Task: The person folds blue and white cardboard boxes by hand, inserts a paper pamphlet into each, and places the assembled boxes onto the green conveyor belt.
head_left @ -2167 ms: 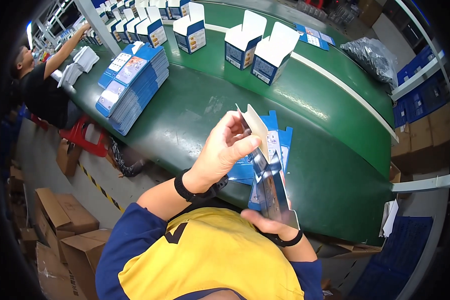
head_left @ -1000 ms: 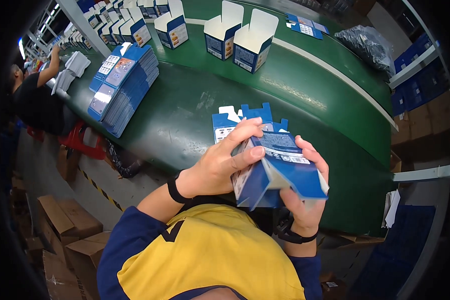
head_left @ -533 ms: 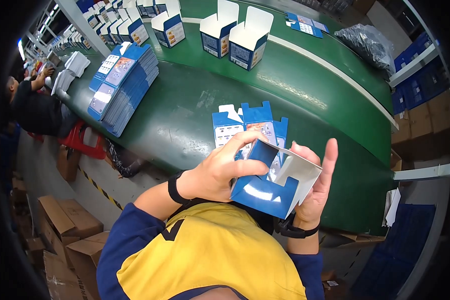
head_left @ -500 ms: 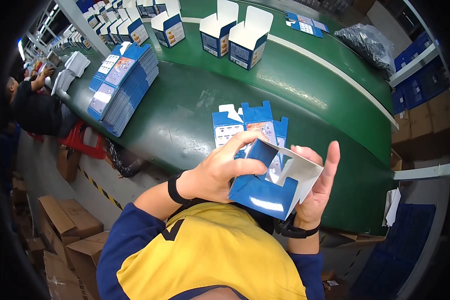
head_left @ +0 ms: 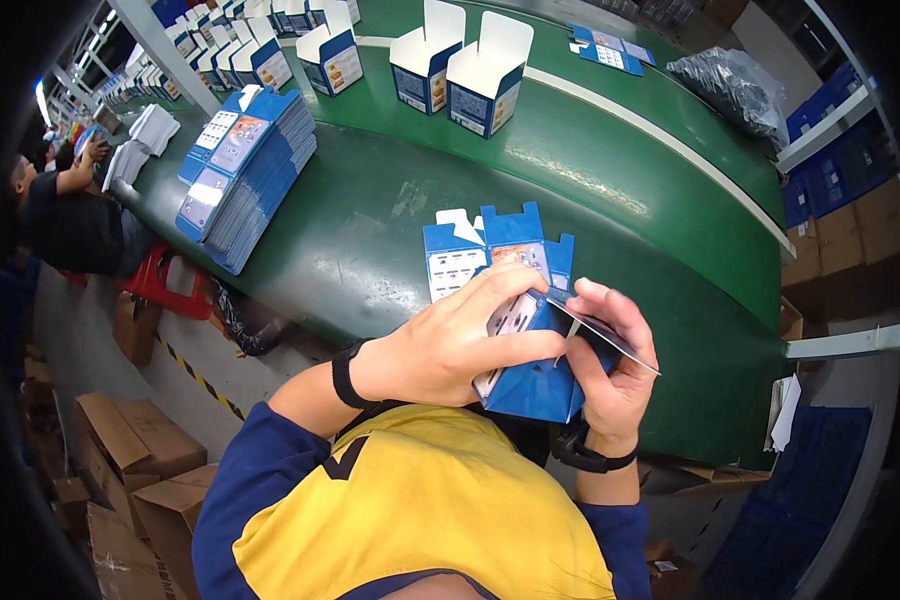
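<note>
A partly folded blue cardboard box [head_left: 528,388] is held between my two hands over the near edge of the green table. My left hand [head_left: 450,340] wraps its left side, with the thumb stretched across the top. At the right end, my right hand [head_left: 615,370] grips a flap, its thumb pressed inward and its fingers behind the flap. The inside of the box is mostly hidden. Just beyond my hands, a flat blue carton blank [head_left: 457,265] lies on the table. Farther left stands a tall stack of flat carton blanks [head_left: 238,180].
Open-topped blue and white boxes [head_left: 485,90] stand on the green conveyor belt [head_left: 630,150]. A flat carton [head_left: 610,50] and a grey plastic bag [head_left: 735,90] lie at the far right. A person [head_left: 75,210] sits at the left near a red stool [head_left: 168,284]. Brown cartons [head_left: 135,435] stand lower left.
The box has turned in my hands, and its white-lined end flaps are folded inward. My right hand has closed from spread fingers onto the flap. The boxes on the belt have shifted slightly left.
</note>
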A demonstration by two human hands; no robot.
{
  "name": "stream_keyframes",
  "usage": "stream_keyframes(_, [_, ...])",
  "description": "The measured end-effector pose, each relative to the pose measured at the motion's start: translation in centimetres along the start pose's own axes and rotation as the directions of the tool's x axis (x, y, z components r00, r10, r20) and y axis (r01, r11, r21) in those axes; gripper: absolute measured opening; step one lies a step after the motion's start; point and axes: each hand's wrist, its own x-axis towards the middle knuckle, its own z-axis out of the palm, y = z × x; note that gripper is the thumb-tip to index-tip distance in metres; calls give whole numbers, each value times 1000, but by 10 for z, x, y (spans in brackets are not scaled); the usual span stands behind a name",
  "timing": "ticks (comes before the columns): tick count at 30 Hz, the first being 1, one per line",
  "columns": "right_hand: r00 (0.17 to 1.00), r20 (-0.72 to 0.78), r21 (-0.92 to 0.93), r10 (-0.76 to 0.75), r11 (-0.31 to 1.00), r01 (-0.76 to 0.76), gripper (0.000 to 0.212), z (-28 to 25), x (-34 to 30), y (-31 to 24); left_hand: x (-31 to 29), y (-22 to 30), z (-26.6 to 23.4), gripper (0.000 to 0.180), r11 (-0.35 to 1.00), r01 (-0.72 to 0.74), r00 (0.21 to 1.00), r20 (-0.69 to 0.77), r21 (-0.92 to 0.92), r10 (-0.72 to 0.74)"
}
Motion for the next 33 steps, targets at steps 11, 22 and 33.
stream_keyframes(11, [987,127,-6,-96,995,98,51,1,20,-23,-9,-3,8,54,903,27,979,-169,-428,-109])
stream_keyframes(22, [985,87,-378,151,920,-108,53,7,20,-14,-3,-6,-11,68,997,-66,998,19,32,66])
stream_keyframes(33, [977,208,-578,43,811,88,56,15,35,-24,-3,1,-13,71,1000,25,1000,9,-16,-25])
